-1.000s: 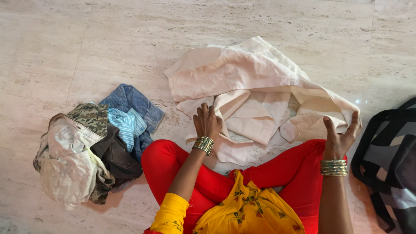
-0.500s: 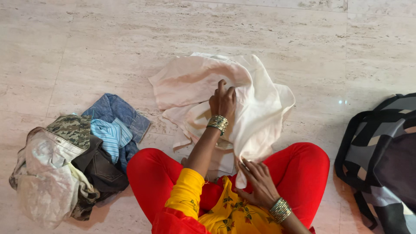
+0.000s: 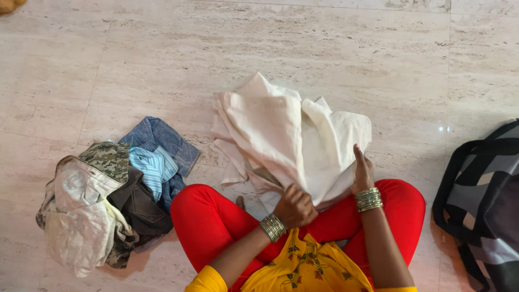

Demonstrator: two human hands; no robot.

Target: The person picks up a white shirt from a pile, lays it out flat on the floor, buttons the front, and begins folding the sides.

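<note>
— She's cross-legged on the marble floor (image 3: 135,59) with that cream garment (image 3: 281,140) bunched over her knees and spilling onto the floor just beyond them. Where's her grip?

— Her left hand (image 3: 294,206) is closed into a fist on the near edge of the cloth, down by her lap. Her right hand (image 3: 362,172) is up at the right edge, fingers extended along the fabric. Whether the thumb is pinching behind it, I cannot tell from here.

— So it's a fold in the making, I'd say. Looks lumpy, though.

— It is. The far part stands up in a peak and there are loose layers tucked under on the left. If I were her, I'd keep the fisted corner pinned low and draw the right edge taut before laying it over, so the crease runs straight.

— Smooth it flat first?

— I think so. The floor beyond her red trousers (image 3: 216,221) is the better surface; folding on the knees lets the cloth sag between them.

— What about that heap on the left?

— The pile of clothes (image 3: 108,200), denim, a striped blue piece, camouflage, something pale, sits well apart from the cream cloth, so nothing should snag. The dark bag (image 3: 481,200) on the right is near her knee but not touching the fabric.

— Bangles catching?

— Possibly; those on each wrist sit close to the loose folds.
</note>
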